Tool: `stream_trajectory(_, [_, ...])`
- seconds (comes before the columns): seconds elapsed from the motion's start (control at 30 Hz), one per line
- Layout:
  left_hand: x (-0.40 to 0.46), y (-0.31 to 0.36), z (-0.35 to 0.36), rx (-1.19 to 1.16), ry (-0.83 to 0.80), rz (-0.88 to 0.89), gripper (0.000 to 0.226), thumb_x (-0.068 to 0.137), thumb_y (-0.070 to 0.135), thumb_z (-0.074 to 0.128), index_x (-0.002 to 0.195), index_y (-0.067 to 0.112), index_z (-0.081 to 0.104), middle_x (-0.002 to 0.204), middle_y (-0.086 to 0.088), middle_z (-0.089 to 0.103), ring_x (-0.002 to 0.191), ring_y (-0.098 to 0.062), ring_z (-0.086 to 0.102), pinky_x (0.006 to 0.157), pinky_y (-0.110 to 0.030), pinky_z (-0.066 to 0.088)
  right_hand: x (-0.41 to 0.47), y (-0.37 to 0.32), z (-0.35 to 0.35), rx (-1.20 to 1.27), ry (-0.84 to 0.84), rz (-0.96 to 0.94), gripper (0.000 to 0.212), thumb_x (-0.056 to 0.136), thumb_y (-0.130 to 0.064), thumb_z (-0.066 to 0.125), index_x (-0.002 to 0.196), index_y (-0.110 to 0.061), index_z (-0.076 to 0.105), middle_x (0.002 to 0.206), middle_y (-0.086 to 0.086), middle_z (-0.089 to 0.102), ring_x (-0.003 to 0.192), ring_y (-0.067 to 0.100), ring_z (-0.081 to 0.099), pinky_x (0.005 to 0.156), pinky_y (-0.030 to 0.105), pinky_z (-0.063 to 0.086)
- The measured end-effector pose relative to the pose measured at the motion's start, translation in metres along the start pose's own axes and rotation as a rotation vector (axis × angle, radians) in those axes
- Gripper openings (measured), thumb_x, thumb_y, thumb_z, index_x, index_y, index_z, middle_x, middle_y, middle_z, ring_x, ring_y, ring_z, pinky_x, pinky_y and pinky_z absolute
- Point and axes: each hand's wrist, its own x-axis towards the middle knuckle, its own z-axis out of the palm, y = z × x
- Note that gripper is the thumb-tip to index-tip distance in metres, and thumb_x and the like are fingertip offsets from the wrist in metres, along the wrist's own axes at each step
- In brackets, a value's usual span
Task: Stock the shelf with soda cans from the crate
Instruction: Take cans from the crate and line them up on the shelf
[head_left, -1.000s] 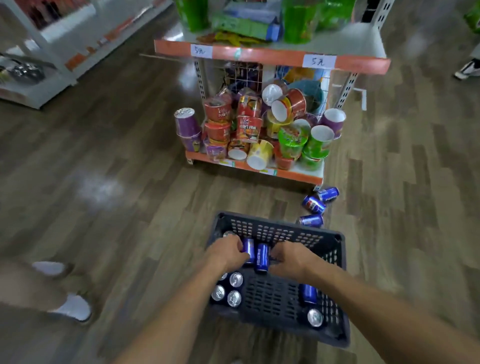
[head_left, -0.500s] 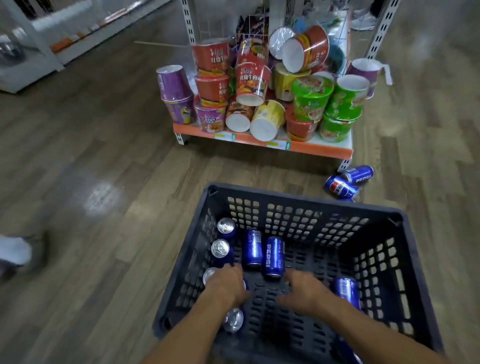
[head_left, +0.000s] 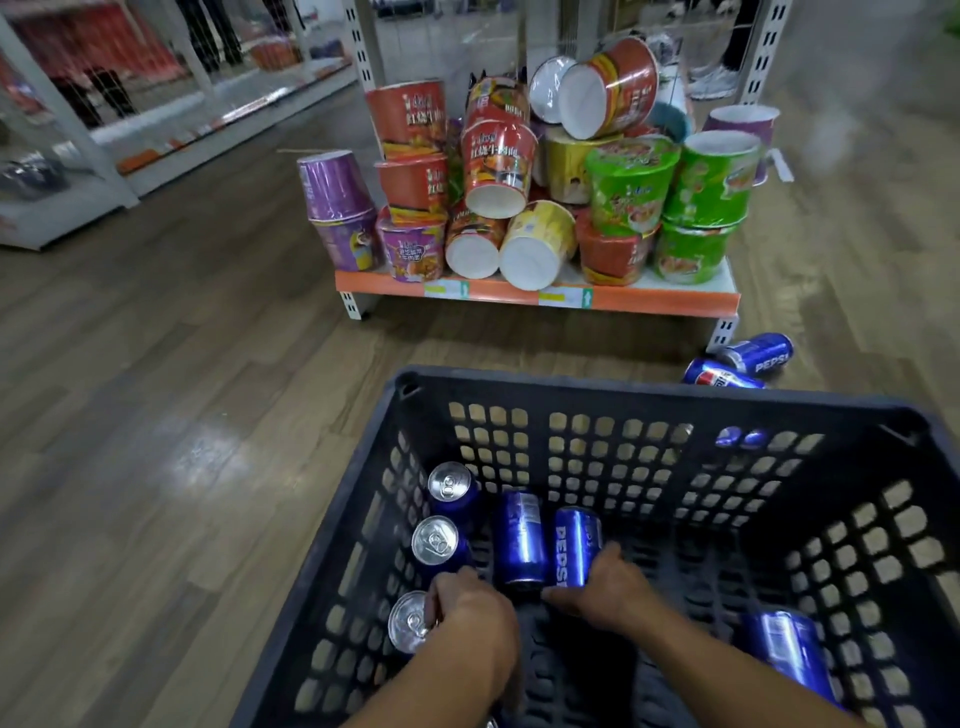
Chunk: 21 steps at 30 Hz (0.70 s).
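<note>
A dark slotted crate (head_left: 623, 387) stands on the floor in front of me with several blue soda cans inside. My right hand (head_left: 610, 590) wraps round the near end of a lying Pepsi can (head_left: 574, 540). Beside that can lies another can (head_left: 519, 540). My left hand (head_left: 470, 626) curls its fingers over the rim of an upright can (head_left: 408, 623) by the left wall. Two more upright cans (head_left: 449, 486) (head_left: 435, 540) stand behind it. One can (head_left: 789, 654) lies at the crate's right side. The low shelf (head_left: 519, 293) stands just beyond the crate.
Stacked noodle cups (head_left: 628, 187) crowd the low shelf's board. Two cans (head_left: 758, 353) (head_left: 722, 376) lie on the wooden floor by the shelf's right foot. Another white shelf unit (head_left: 130, 156) runs along the far left.
The view has come closer to the crate. My right hand has reached forward and closed round the lying Pepsi can. My left hand has settled on the upright can by the left wall.
</note>
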Motion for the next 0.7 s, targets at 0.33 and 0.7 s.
stream_trajectory(0.33, [-0.011, -0.004, 0.008, -0.025, 0.207, -0.044, 0.071, 0.092, 0.044, 0.064, 0.143, 0.005, 0.034, 0.135, -0.017, 0.054, 0.122, -0.034, 0.044, 0.082, -0.040, 0.034, 0.005, 0.004, 0.026, 0.074, 0.220, -0.030, 0.078, 0.070, -0.048, 0.082, 0.114, -0.010, 0.030, 0.123, 0.017, 0.056, 0.112, 0.033, 0.059, 0.090, 0.036, 0.050])
stream_trajectory(0.7, [-0.018, -0.001, -0.001, 0.021, 0.350, -0.020, 0.066, 0.092, 0.041, 0.064, 0.138, 0.003, 0.036, 0.126, -0.016, 0.059, 0.120, -0.036, 0.051, 0.109, -0.054, 0.023, -0.007, 0.034, -0.040, -0.123, 0.281, -0.265, 0.070, 0.063, -0.056, 0.072, 0.120, -0.027, 0.045, 0.106, 0.000, 0.057, 0.091, 0.019, 0.056, 0.074, 0.028, 0.047])
